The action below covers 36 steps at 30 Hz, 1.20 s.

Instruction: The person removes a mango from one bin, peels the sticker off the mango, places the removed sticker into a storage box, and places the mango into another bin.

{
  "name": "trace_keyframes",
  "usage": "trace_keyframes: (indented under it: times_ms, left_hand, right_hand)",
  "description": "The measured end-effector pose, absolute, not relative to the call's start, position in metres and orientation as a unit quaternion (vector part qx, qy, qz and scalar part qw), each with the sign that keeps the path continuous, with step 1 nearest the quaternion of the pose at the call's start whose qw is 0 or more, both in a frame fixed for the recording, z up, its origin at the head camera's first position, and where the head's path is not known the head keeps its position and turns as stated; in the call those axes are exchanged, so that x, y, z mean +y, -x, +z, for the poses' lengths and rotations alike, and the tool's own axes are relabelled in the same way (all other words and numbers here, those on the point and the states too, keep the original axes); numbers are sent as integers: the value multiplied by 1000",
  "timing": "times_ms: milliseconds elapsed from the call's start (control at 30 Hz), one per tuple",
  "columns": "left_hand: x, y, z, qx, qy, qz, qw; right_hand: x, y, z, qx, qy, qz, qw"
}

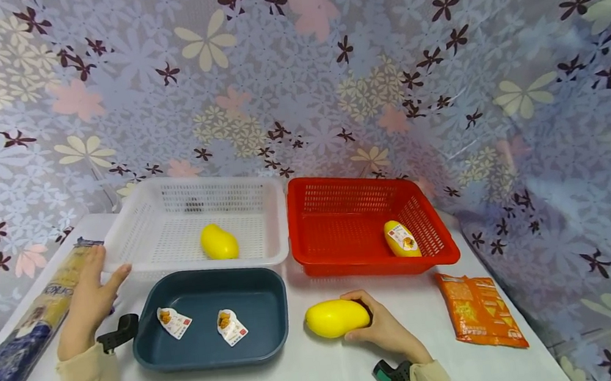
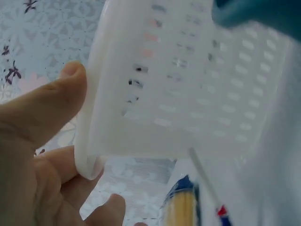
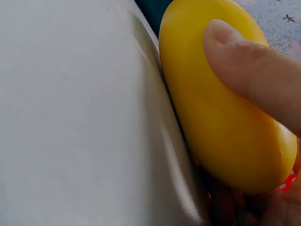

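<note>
My right hand [image 1: 379,324] grips a yellow mango [image 1: 337,318] low over the white table, thumb on one side and fingers round the far end. In the right wrist view the thumb presses on the mango [image 3: 221,103]. My left hand [image 1: 86,300] is at the front left corner of a white plastic basket [image 1: 272,218]. The left wrist view shows the basket's rim [image 2: 87,127] between thumb and fingers. Another mango [image 1: 219,242] lies in that basket. A red basket [image 1: 340,267] contains a mango [image 1: 398,230] with a printed sticker [image 1: 401,237] on it.
A dark blue tray [image 1: 212,365] in front of the white basket holds two printed stickers [image 1: 174,322]. A long pasta packet [image 1: 46,313] lies at the left edge, an orange snack packet [image 1: 483,311] at the right. Flowered cloth [image 1: 296,93] hangs behind the table.
</note>
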State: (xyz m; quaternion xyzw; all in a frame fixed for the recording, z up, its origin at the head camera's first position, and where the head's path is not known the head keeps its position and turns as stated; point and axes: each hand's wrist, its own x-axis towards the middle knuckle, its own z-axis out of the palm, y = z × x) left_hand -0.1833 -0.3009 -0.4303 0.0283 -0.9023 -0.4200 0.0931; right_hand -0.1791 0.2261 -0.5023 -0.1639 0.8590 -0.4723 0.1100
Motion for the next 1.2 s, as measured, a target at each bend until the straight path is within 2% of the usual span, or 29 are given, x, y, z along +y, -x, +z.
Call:
trace_keyframes:
  times_ms: [533,800,900,1200]
  left_hand:
    - [-297,186,-428,-904,-34,-420,63]
    - [-302,185,-425,-911,-42,-405,62]
    - [-302,185,-424,-913,-43,-400,63]
    - [-301,184,-423,-915,-47,-396,61]
  right_hand:
    - [237,183,-484,846,182,-485,128]
    - [229,178,-453,850,171,-484,118]
    - [225,181,-440,840,191,-497,104]
    - [194,210,-401,803,258,-530,86]
